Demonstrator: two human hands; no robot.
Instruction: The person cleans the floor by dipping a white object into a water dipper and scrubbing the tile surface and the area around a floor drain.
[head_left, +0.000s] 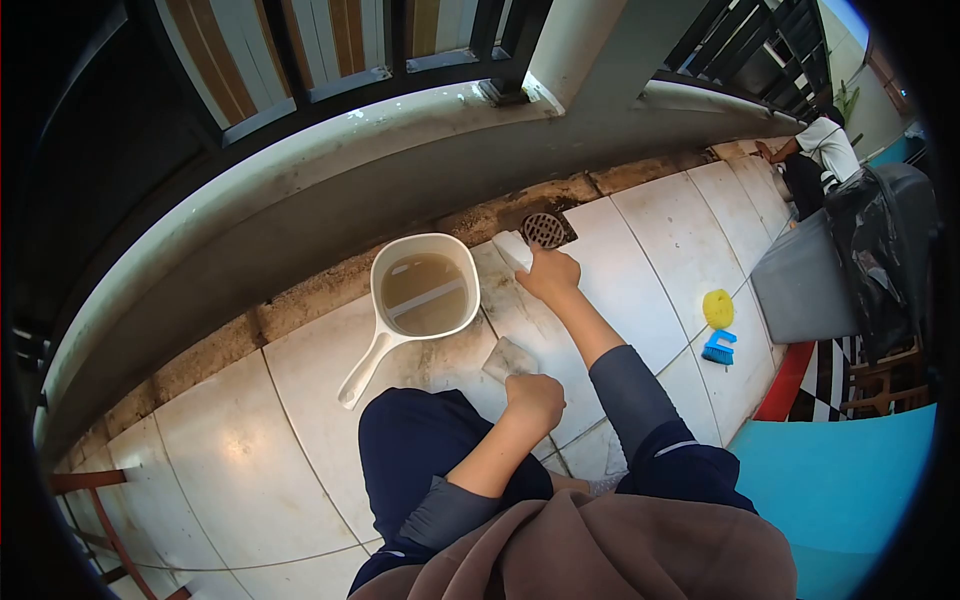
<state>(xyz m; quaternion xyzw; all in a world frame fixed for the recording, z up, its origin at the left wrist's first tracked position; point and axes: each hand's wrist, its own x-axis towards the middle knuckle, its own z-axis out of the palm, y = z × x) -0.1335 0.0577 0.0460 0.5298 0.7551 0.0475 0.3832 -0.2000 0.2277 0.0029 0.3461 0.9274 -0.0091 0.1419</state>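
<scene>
My left hand [535,402] is closed at the edge of a flat, greyish-white square piece [510,360] low over the floor tiles; its material is unclear. Further forward, my right hand [552,274] grips a small white block-like piece [513,250] whose kind I cannot make out. That piece lies against the tiles, just beside a round drain grate [543,230]. To the left of both hands stands a white water dipper [428,285], holding murky brownish water, with its handle pointing toward me.
A yellow sponge [717,309] and a blue brush [718,348] lie on the tiles at right. Beyond them stands a grey bin [805,280] with a black bag. A low wall [330,215] with a dark fence runs ahead. Another person [825,155] crouches at far right.
</scene>
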